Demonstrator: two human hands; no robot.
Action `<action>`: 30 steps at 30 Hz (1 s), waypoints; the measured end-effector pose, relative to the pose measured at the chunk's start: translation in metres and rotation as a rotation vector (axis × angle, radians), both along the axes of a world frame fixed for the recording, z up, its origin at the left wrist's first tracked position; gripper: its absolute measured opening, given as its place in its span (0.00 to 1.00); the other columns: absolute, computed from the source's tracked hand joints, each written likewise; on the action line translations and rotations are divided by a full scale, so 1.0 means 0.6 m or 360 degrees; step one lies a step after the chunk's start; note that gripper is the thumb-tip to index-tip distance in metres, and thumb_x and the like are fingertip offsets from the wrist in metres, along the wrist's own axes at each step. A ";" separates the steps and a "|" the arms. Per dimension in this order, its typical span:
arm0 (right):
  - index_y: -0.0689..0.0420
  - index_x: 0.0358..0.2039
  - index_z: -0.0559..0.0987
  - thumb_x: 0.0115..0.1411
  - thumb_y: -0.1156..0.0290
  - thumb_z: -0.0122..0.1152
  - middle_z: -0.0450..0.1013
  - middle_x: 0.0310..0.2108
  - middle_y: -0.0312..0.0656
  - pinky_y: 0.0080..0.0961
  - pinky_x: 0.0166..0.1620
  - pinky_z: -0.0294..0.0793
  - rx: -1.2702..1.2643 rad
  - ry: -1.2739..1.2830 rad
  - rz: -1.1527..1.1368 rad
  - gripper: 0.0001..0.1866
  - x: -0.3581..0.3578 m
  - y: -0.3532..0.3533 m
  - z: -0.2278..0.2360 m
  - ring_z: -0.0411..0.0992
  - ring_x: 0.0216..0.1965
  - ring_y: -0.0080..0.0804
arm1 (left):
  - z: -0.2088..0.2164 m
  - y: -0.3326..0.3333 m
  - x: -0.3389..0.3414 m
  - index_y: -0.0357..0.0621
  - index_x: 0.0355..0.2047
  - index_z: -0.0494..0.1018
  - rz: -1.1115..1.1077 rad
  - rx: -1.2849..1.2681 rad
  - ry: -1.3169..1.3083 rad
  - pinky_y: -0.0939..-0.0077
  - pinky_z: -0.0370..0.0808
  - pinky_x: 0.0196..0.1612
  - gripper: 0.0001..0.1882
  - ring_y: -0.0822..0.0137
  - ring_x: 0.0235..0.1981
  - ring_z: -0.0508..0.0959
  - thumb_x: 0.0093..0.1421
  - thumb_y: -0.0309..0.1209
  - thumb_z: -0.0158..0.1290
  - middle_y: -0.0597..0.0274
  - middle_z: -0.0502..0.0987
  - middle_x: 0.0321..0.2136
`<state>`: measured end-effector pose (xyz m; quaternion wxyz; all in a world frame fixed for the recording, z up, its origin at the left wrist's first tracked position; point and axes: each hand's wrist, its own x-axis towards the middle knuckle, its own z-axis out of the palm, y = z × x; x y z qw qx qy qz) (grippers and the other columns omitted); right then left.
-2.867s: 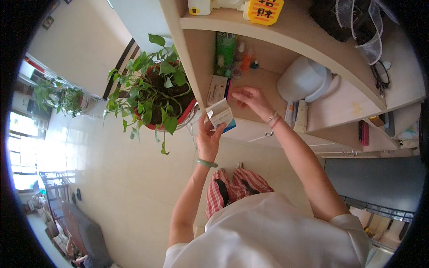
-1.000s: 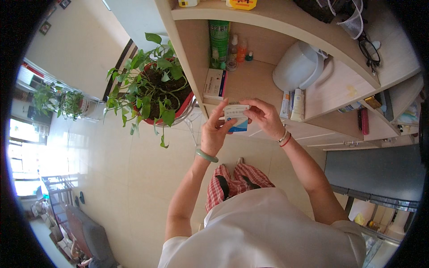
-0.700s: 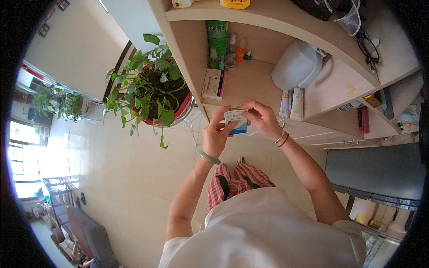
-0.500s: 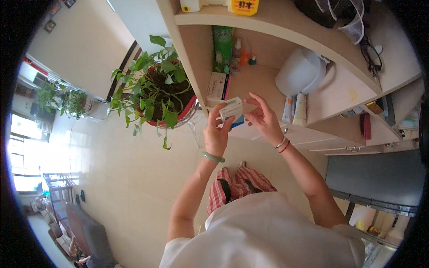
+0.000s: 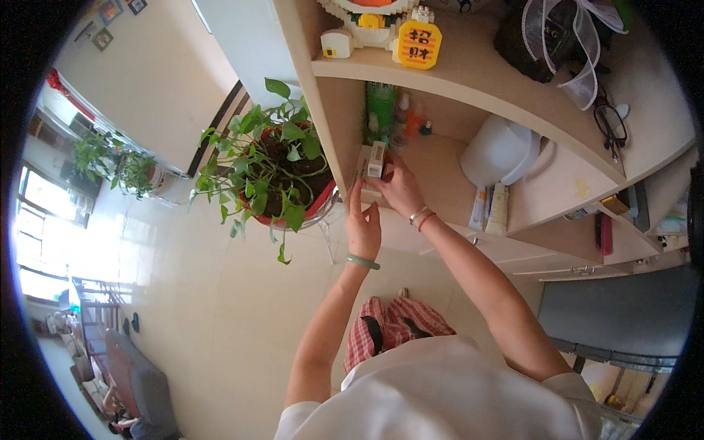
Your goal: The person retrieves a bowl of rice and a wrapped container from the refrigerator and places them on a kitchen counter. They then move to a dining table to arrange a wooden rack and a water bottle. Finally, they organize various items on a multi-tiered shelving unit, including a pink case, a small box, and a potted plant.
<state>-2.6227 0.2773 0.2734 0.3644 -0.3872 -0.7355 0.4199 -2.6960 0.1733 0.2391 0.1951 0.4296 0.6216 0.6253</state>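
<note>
We find the right hand [image 5: 400, 189] grasping a small white cardboard box [image 5: 375, 158] at the left end of the beige wooden shelf [image 5: 447, 180], fingers wrapped round its right side. The left hand [image 5: 364, 224], wearing a green bangle [image 5: 363, 261], is released, fingers extended upward, fingertips touching a second pale box [image 5: 361, 165] just beside the first. A leafy green plant in a red pot [image 5: 282, 169] stands just left of the shelf. A white lidded container [image 5: 499, 152] sits farther right.

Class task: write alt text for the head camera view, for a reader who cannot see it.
Seen from above, a person's right hand and left hand set a small box on a beige shelf, beside a potted plant. A white jug stands further along.
</note>
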 end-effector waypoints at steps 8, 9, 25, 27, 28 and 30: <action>0.60 0.55 0.66 0.46 0.65 0.71 0.70 0.48 0.55 0.41 0.51 0.71 0.0258 -0.0253 -0.0179 0.36 -0.076 0.047 -0.060 0.70 0.49 0.53 | -0.046 0.000 -0.026 0.38 0.63 0.59 -0.0020 -0.0369 -0.0270 0.69 0.68 0.57 0.30 0.59 0.57 0.68 0.59 0.21 0.52 0.51 0.68 0.56; 0.60 0.56 0.65 0.46 0.68 0.71 0.69 0.49 0.55 0.40 0.52 0.71 0.0204 -0.0260 -0.0184 0.37 -0.078 0.048 -0.054 0.70 0.50 0.52 | -0.048 0.003 -0.027 0.37 0.63 0.58 -0.0019 -0.0387 -0.0313 0.69 0.68 0.57 0.30 0.59 0.57 0.68 0.59 0.21 0.52 0.51 0.68 0.56; 0.62 0.55 0.66 0.59 0.67 0.59 0.75 0.38 0.48 0.35 0.43 0.75 -0.0253 0.0051 -0.0253 0.26 0.011 -0.021 -0.133 0.75 0.40 0.39 | -0.064 0.014 -0.034 0.37 0.62 0.59 -0.0217 -0.0229 -0.0309 0.71 0.70 0.54 0.28 0.64 0.53 0.71 0.61 0.19 0.49 0.56 0.67 0.57; 0.61 0.56 0.66 0.61 0.64 0.58 0.76 0.39 0.46 0.32 0.43 0.75 -0.0349 0.0192 -0.0267 0.25 0.013 -0.016 -0.156 0.75 0.42 0.37 | -0.066 0.000 -0.035 0.38 0.62 0.59 -0.0247 -0.0245 -0.0323 0.72 0.71 0.52 0.28 0.65 0.51 0.71 0.60 0.19 0.49 0.57 0.66 0.57; 0.61 0.56 0.67 0.62 0.62 0.58 0.76 0.40 0.44 0.30 0.43 0.75 -0.0392 0.0265 -0.0281 0.25 0.018 -0.016 -0.159 0.75 0.42 0.36 | -0.063 -0.005 -0.032 0.38 0.62 0.59 -0.0303 -0.0252 -0.0398 0.73 0.72 0.51 0.28 0.66 0.51 0.71 0.61 0.19 0.49 0.57 0.66 0.58; 0.60 0.56 0.67 0.63 0.58 0.56 0.75 0.42 0.43 0.28 0.42 0.76 -0.0477 0.0360 -0.0307 0.25 0.022 -0.045 -0.129 0.75 0.43 0.34 | -0.060 -0.030 -0.032 0.38 0.62 0.59 -0.0364 -0.0284 -0.0555 0.74 0.73 0.50 0.27 0.67 0.51 0.71 0.61 0.19 0.48 0.58 0.66 0.58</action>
